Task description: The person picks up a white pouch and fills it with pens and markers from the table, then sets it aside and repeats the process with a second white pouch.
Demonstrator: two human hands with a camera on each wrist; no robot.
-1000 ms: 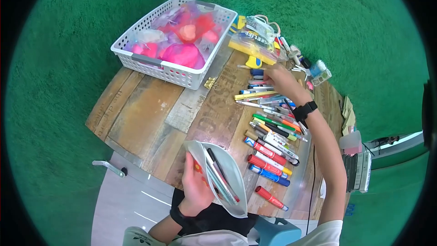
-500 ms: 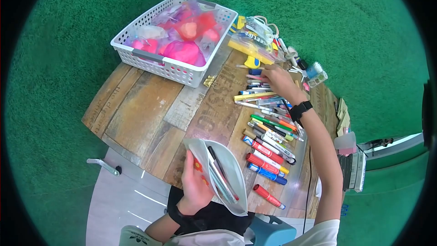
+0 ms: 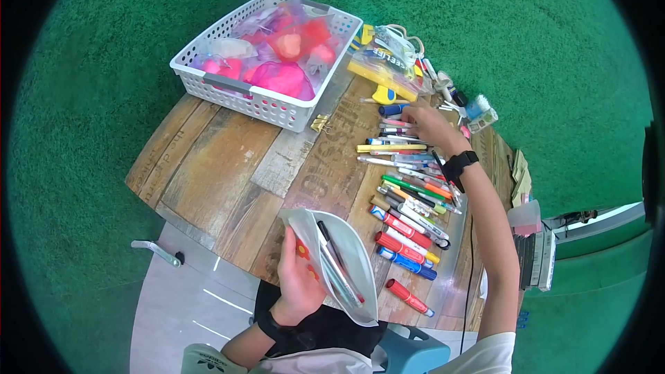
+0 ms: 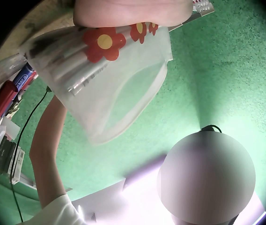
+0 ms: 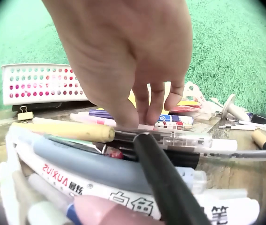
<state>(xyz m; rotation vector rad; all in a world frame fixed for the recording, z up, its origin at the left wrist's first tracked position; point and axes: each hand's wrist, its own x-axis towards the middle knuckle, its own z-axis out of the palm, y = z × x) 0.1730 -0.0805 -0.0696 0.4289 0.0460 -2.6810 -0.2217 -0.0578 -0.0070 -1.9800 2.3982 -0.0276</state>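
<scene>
My left hand [image 3: 300,284] grips a translucent pouch [image 3: 360,263] by its side, with its mouth spread apart. Several pens [image 3: 336,263] stand inside it, and red flowers [image 4: 104,42] decorate its outside in the left wrist view. At the far end of a long row of pens and markers, my right hand [image 3: 433,128] reaches down with thumb and fingertips pinching a pink pen [image 5: 91,119]. A yellow pen [image 5: 67,131] and a white marker [image 5: 93,180] lie nearer in the right wrist view. The blue-capped marker [image 3: 393,109] lies just beyond the fingers.
A white perforated basket [image 3: 277,116] of colourful bagged items stands at the back left, beside a gold binder clip [image 3: 320,123]. A clear bag [image 3: 388,69] and small items crowd the far edge. Thick red markers [image 3: 409,298] lie near the front. A black cable [image 3: 471,263] runs along the right.
My right hand stays at the far end of the row, and its fingertips shift slightly toward me with the pink pen. The blue-capped marker shifts a little. The left hand and pouch hold nearly still.
</scene>
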